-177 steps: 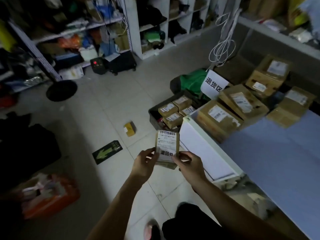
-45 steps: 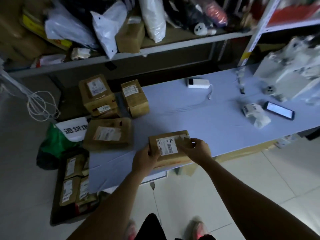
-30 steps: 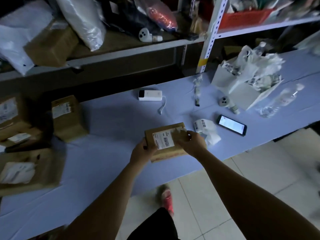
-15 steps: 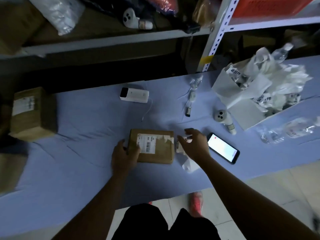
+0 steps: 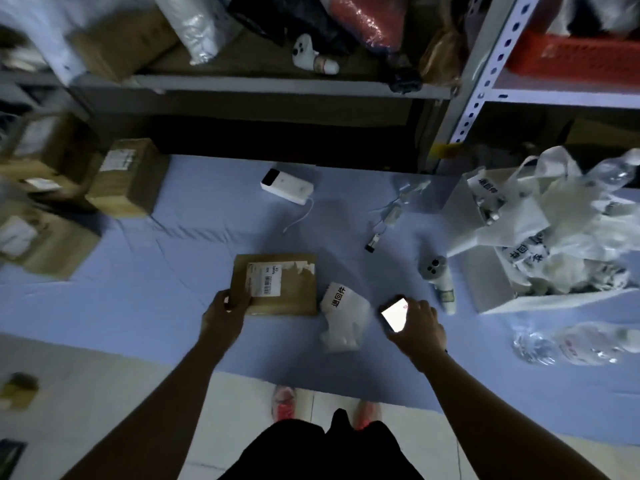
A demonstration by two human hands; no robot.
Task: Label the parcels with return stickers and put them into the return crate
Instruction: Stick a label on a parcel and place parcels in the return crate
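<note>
A small brown cardboard parcel (image 5: 287, 289) with a white barcode label lies flat on the blue table (image 5: 138, 299). My left hand (image 5: 225, 313) holds its near left corner. Just right of the parcel lies a white strip of return stickers (image 5: 341, 311) printed with black characters. My right hand (image 5: 415, 322) grips a phone (image 5: 393, 313) with a lit screen, right of the stickers. The return crate is out of view.
Several more brown parcels (image 5: 128, 178) are stacked at the table's left end. A white power bank (image 5: 287, 187) with a cable lies at the back. A white box of crumpled sticker backing (image 5: 540, 237) and a plastic bottle (image 5: 588, 344) are at the right. Shelving runs behind.
I carried the parcel along the table and set it down. My right hand left the parcel, passed the sticker strip and took hold of the phone. My left hand stays on the parcel.
</note>
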